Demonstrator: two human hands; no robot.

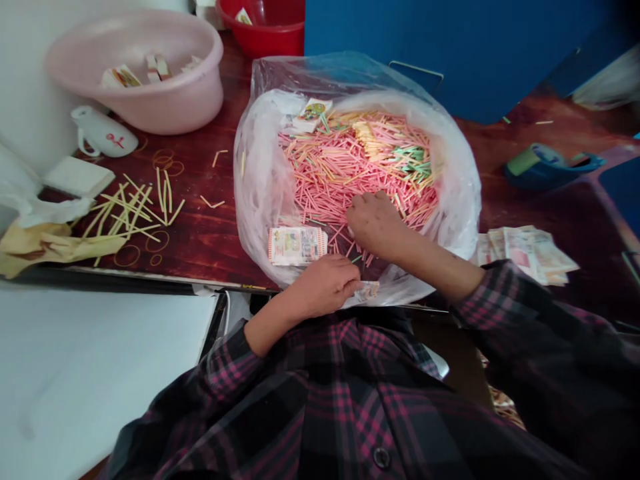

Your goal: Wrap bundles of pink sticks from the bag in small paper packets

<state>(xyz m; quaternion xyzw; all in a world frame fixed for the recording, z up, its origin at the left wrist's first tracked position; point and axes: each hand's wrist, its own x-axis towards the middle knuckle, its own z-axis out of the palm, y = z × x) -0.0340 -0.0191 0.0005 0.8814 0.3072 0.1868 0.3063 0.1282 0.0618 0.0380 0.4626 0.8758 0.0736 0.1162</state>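
A clear plastic bag (463, 173) with its rim folded open holds a heap of short thin sticks (325, 167), mostly pink with some yellow and green. My right hand (375, 220) reaches into the near part of the heap, fingers curled down and their tips hidden. At the bag's near edge, my left hand (327, 283) is closed on a small printed paper packet (370, 290), which pokes out past the fingers. Left of the sticks, inside the bag, lies a stack of printed packets (297, 245). Another packet (313, 113) rests at the back of the heap.
A pink basin (175, 107) with packets and a white mug lying on its side (107, 133) stand at left, near loose yellow strips (125, 210) and rubber bands. A red basin (270, 37) is behind. At right are printed papers (533, 253) and a blue tape dispenser (550, 167).
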